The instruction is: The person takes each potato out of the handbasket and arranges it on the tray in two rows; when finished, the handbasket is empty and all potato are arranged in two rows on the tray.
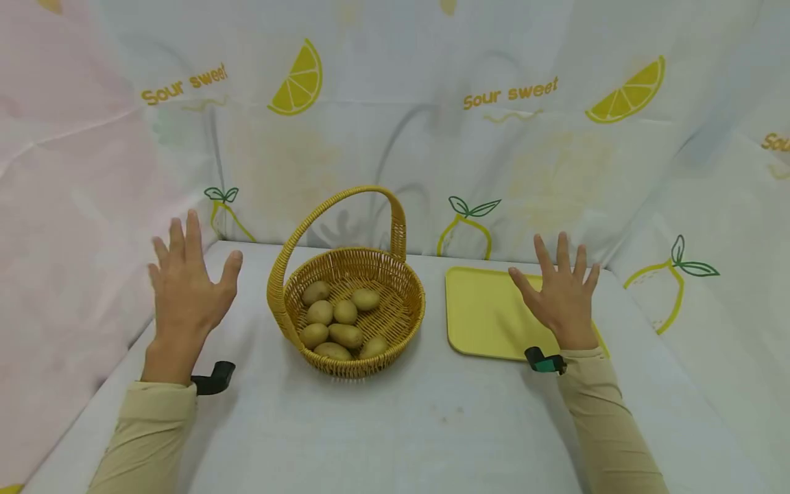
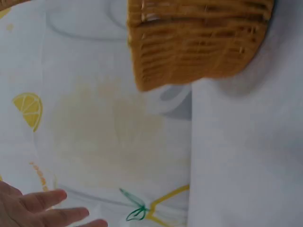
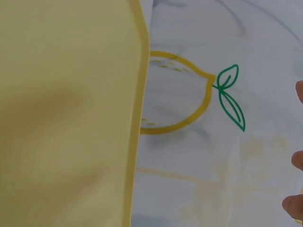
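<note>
My left hand (image 1: 186, 287) is held up with spread fingers to the left of a wicker basket (image 1: 412, 302), holding nothing. Several potatoes (image 1: 345, 335) lie inside the basket, mostly in its left and front part, and a tall handle arches over it. On the right, my right hand (image 1: 564, 302) is raised with its fingers fanned out above a yellow tray (image 1: 478, 315), also holding nothing. The basket's woven side (image 2: 199, 47) fills the top of the left wrist view. In the right wrist view, the tray's edge (image 3: 135, 123) runs down beside a few fingertips (image 3: 291, 205).
A white cloth (image 1: 395, 432) covers the table. Behind it hangs a curtain (image 1: 382, 137) printed with lemons and lettering, which continues along both sides. Each wrist wears a black camera mount (image 1: 216, 379).
</note>
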A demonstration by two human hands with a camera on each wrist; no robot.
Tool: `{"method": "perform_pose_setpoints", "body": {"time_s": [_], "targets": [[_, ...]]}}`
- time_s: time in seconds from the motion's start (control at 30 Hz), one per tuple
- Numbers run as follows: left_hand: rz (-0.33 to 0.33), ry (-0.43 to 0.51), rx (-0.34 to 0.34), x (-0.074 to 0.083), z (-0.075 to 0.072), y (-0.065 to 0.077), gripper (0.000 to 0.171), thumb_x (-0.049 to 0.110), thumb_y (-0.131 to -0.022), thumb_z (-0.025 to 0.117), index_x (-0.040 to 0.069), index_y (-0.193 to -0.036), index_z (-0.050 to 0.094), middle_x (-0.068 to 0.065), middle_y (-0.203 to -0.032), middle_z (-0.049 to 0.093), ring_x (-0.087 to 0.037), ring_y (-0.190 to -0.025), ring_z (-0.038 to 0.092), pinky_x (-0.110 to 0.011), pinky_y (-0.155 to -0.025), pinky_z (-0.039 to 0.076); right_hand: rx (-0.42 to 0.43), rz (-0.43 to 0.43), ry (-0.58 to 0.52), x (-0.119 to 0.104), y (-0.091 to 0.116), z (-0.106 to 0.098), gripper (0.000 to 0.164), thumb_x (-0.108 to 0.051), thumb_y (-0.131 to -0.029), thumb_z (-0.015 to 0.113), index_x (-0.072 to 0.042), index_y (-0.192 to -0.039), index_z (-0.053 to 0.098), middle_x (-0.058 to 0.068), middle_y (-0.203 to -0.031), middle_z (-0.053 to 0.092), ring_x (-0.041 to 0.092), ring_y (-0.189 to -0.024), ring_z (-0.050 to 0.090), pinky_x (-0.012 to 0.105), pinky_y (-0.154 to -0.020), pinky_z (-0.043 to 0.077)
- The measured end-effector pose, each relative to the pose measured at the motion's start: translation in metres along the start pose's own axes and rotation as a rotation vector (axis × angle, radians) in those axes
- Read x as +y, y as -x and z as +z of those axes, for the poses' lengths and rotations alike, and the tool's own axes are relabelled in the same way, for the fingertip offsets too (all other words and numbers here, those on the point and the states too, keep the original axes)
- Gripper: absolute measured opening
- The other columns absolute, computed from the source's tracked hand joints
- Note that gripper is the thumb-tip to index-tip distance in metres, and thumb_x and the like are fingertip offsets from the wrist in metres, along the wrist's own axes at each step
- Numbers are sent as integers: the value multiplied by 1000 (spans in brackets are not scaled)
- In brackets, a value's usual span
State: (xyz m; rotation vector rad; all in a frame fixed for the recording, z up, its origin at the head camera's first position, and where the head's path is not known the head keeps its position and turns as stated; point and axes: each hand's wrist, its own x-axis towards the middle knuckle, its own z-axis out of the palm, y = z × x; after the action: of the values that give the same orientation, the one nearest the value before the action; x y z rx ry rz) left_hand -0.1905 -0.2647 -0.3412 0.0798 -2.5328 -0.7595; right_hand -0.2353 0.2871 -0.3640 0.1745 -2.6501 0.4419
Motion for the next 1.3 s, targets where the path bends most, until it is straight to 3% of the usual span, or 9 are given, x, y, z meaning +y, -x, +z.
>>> {"method": "perform_pose_setpoints", "body": {"time_s": [0.13, 0.2, 0.4, 0.47, 0.53, 0.63, 0.73, 1.0, 1.3], "targets": [[1, 314, -57, 7, 17, 18, 81, 45, -110, 47, 17, -169, 0, -18, -164, 34, -49, -144, 37, -70, -109, 33, 20, -13, -40, -2, 3, -3, 82, -62, -103, 50, -15, -166, 28, 28, -169, 11, 59, -150, 2, 79, -111, -4], [28, 446, -122, 8, 30, 31, 71, 41, -113, 40, 11, -168, 7, -21, -162, 37, -47, -144, 39, -67, -109, 36, 23, -23, -61, -5, 4, -3, 82, -61, -103, 52, -14, -166, 29, 27, -169, 11, 58, -150, 3, 79, -111, -3], [90, 733, -387, 6, 60, 66, 67, 45, -113, 13, 7, -168, 7, -22, -170, 13, -51, -150, 22, -72, -111, 28, 43, -139, -213, -31, 6, 10, 76, -45, -102, 64, -9, -163, 35, 26, -168, 19, 55, -151, 10, 77, -113, 9], [114, 749, -413, 5, 65, 73, 69, 49, -112, 19, 12, -168, 5, -19, -171, 12, -48, -152, 18, -73, -112, 25, 38, -208, -309, -48, 5, 16, 73, -34, -100, 70, -5, -160, 40, 25, -166, 25, 52, -150, 17, 74, -114, 17], [128, 732, -417, 3, 69, 78, 73, 46, -111, 37, 15, -169, 5, -19, -171, 14, -47, -152, 18, -73, -112, 24, 22, -271, -398, -65, 4, 22, 70, -25, -99, 74, -3, -157, 43, 24, -163, 33, 48, -149, 26, 69, -115, 23], [143, 658, -398, 2, 75, 82, 85, 33, -104, 63, 16, -169, 11, -18, -168, 22, -45, -151, 24, -74, -110, 27, -10, -329, -491, -89, 0, 28, 64, -18, -97, 75, -2, -154, 49, 20, -157, 45, 40, -145, 39, 61, -115, 31], [157, 575, -354, 0, 82, 83, 89, 23, -96, 76, 11, -166, 21, -20, -163, 33, -46, -147, 33, -75, -105, 35, -61, -357, -548, -109, -7, 35, 58, -18, -98, 75, -3, -150, 55, 16, -150, 55, 35, -138, 49, 55, -111, 40], [247, 507, -268, -7, 91, 84, 85, 16, -96, 76, 6, -163, 25, -24, -157, 39, -47, -142, 41, -73, -97, 44, -261, -438, -698, -148, -27, 58, 46, -10, -97, 75, -1, -141, 63, 16, -139, 64, 39, -119, 63, 52, -95, 55], [301, 483, -233, -8, 93, 84, 89, 15, -95, 76, 9, -166, 22, -22, -158, 37, -45, -141, 41, -71, -92, 49, -479, -475, -690, -172, -46, 75, 46, -7, -99, 72, 2, -142, 60, 20, -139, 63, 42, -122, 62, 53, -99, 52]]}}
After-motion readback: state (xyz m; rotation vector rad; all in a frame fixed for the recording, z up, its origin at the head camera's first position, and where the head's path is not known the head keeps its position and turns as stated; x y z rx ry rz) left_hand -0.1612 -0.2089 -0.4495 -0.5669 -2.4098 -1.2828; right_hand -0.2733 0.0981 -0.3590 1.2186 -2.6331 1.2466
